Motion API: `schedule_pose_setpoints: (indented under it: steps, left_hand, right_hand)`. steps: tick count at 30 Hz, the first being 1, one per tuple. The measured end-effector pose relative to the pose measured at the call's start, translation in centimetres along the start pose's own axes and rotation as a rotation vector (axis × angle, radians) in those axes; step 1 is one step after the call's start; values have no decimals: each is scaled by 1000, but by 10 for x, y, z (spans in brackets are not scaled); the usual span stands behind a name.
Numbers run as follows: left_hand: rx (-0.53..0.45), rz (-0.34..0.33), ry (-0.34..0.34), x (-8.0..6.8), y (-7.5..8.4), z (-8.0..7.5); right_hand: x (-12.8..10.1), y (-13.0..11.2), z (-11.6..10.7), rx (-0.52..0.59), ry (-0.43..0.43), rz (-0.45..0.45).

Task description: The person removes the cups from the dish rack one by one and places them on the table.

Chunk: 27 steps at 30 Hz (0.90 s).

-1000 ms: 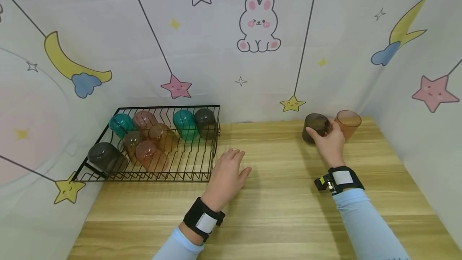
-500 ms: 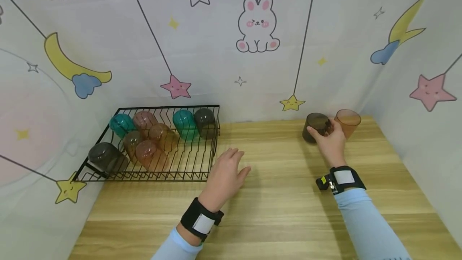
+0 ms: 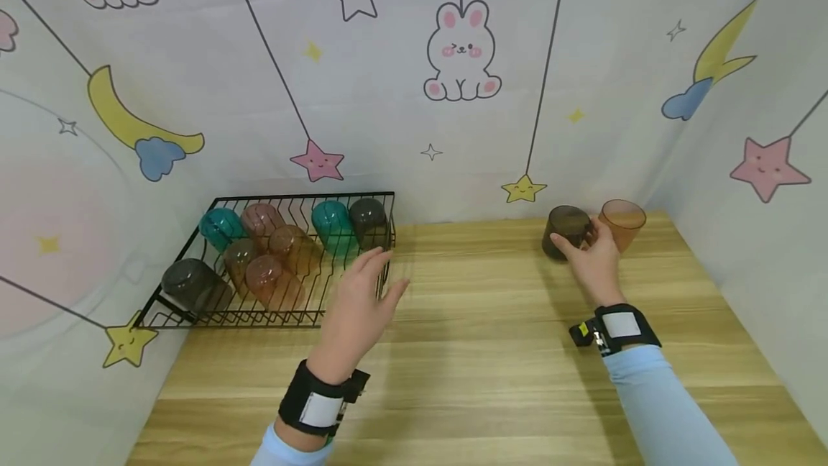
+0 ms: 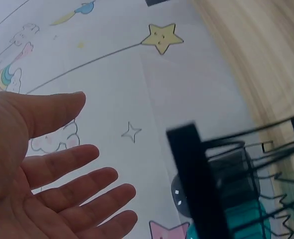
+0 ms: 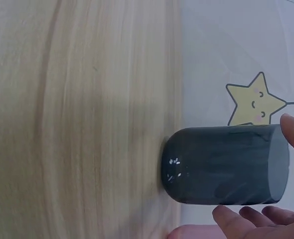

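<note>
The person's right hand point(image 3: 591, 259) is out at the far right of the pale wooden table point(image 3: 491, 351), its thumb and fingers curled loosely around a dark smoky-grey translucent plastic cup point(image 3: 566, 230) that stands upright on the wood; the right wrist view shows a fingertip at the cup's rim and others along its side point(image 5: 226, 164). Just beyond that hand, on its outer side and touching or nearly touching the grey cup, stands an orange translucent plastic cup point(image 3: 622, 221), also upright. The left hand point(image 3: 359, 304) is raised above the table with its fingers spread and straight, gripping nothing; the left wrist view shows the bare palm point(image 4: 42, 179). Its fingertips reach to the near right corner of a black wire dish rack point(image 3: 213, 316), which extends away to that hand's left. Inside the rack lie upturned cups in teal, orange, brown and grey, the nearest to the fingertips being a dark grey cup point(image 3: 369, 220) and a teal cup point(image 3: 331, 224) side by side.
</note>
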<state>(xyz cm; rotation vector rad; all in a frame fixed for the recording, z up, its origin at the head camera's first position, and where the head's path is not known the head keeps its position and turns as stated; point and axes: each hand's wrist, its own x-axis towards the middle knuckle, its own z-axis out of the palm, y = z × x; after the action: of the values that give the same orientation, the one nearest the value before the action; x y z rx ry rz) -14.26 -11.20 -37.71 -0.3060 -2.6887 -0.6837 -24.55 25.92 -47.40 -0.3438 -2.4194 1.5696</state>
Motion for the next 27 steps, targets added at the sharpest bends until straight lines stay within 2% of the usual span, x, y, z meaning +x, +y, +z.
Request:
schedule_pose_setpoints:
  steps: [6,10,14,18,22,27]
  left_hand:
    - [-9,-80,107,5,-28,-28]
    - [21,-150,165,4,-48,-38]
    - [46,-228,195,1,-65,-41]
    - [57,-288,213,-3,-78,-40]
    - [87,-299,232,-2,-89,-38]
    - [116,-339,234,-2,-100,-39]
  right_hand:
    - [-11,-12,-5,56,19,-9]
    - [-20,-23,-9,62,43,-32]
    - [-30,-35,-14,6,43,-88]
    - [-39,-49,-14,-125,-9,-191]
    - [-46,-62,-11,-222,-48,-290]
    - [-59,-69,-1,-269,-128,-320]
